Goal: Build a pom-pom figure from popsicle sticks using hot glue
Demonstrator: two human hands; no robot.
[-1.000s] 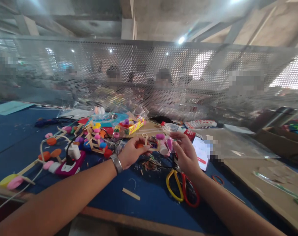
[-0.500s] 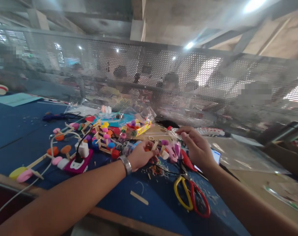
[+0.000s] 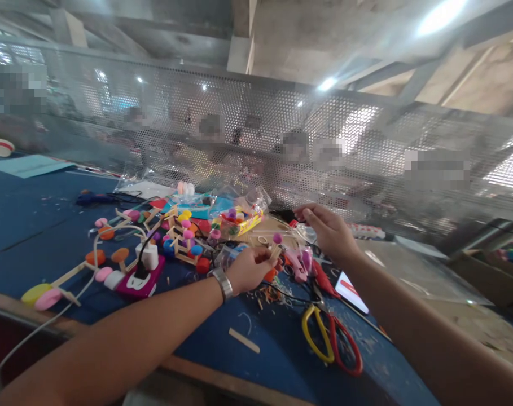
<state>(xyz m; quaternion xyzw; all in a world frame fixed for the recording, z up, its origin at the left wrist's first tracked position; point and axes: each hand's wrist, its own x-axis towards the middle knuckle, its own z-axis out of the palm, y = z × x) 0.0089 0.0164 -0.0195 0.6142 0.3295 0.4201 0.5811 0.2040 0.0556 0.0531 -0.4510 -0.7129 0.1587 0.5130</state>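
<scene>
In the middle of the table, my left hand (image 3: 251,269) is closed on a small wooden-stick piece (image 3: 275,252) with a purple round cap at its top. An orange round part (image 3: 270,275) shows just below the fingers. My right hand (image 3: 330,230) is raised to the right of it, thumb and index finger pinched together. Whatever it may hold is too small to make out. Beneath and between the hands lie a pink tool (image 3: 297,265), a red-handled tool (image 3: 324,278) and a tangle of rubber bands (image 3: 271,294). Scissors (image 3: 318,332) with one yellow and one red handle lie nearer me.
Several stick-and-cap pieces (image 3: 182,242) stand left, beside a purple power strip (image 3: 143,282) with a white plug and cables. A loose stick (image 3: 244,340) lies in front. A lit phone (image 3: 350,292) lies right. A perforated metal screen (image 3: 248,135) runs along the back, people behind it.
My right hand has risen and moved slightly left, away from the phone, which shows more now. The piece in my left hand has turned upright, its purple cap above the fingers.
</scene>
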